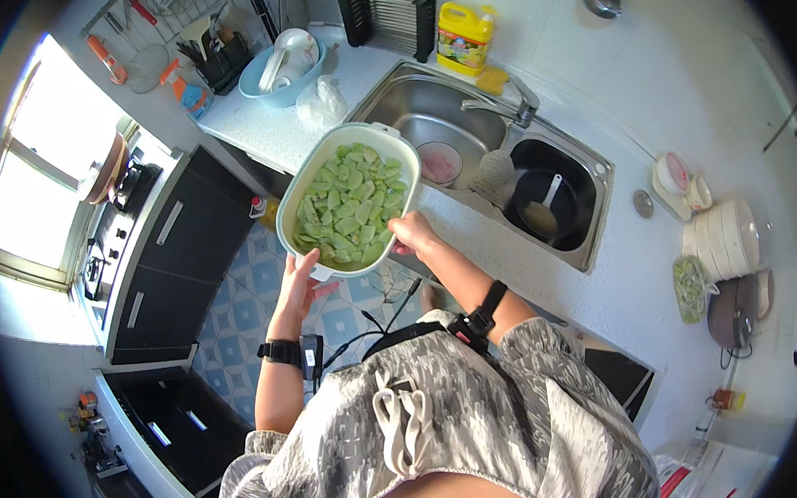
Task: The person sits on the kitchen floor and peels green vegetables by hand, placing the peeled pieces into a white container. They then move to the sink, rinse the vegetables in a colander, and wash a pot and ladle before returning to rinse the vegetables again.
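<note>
Between my hands is a pale plastic basin (289,196) filled with sliced green vegetable pieces (353,203). My left hand (296,285) grips its near end, thumb over the rim by the handle tab. At the basin's right side, my right hand (411,233) has its fingers curled around the edge. The basin is held in the air beside the counter front, over the tiled floor. Its underside is hidden from me. Just beyond it lies the left bowl of a steel double sink (439,109), with a small dish of pink meat (440,163) in it.
A dark pan (527,188) sits in the right sink bowl below the faucet (524,100). On the counter stand a blue basin of dishes (252,79), a yellow detergent jug (463,39) and stacked white bowls (723,239). An oil bottle (265,209) is near the cabinets, left.
</note>
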Available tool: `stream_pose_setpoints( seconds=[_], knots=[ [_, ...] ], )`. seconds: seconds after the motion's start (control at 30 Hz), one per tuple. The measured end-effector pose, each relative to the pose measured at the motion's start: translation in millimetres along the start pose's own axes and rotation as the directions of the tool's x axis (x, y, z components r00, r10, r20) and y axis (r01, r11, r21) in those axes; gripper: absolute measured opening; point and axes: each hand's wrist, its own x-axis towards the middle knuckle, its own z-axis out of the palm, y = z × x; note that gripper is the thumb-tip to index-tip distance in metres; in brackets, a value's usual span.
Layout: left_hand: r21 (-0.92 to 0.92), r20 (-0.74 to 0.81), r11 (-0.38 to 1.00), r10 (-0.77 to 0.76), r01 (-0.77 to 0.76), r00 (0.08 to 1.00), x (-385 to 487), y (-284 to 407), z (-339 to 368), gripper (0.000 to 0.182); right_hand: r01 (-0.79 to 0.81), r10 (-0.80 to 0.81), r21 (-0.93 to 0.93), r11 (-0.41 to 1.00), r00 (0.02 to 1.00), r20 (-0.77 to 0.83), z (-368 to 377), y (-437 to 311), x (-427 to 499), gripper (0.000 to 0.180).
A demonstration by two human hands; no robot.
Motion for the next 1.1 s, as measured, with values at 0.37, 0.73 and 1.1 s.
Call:
stream_pose_setpoints(
  seconds=[0.37, 0.73, 1.1],
  knots=[
    [-0.346, -0.197, 0.934, -0.162, 0.086, 0.967, 58, -17, -29, 0.035, 0.358, -0.486, -0.359, 0.862, 0.787, -0.380, -109, 32, 197, 0.033],
    [-0.355, -0.416, 0.932, -0.232, 0.078, 0.879, 54, -12, -4, 0.029, -0.313, 0.326, 0.146, 0.938, 0.943, -0.073, -199, 92, 307, 0.030],
    [-0.360, -0.475, 0.929, -0.266, 0.091, 0.839, 55, -2, 15, 0.028, -0.226, 0.228, 0.088, 0.970, 0.974, -0.011, -194, 67, 301, 0.023]
  ],
)
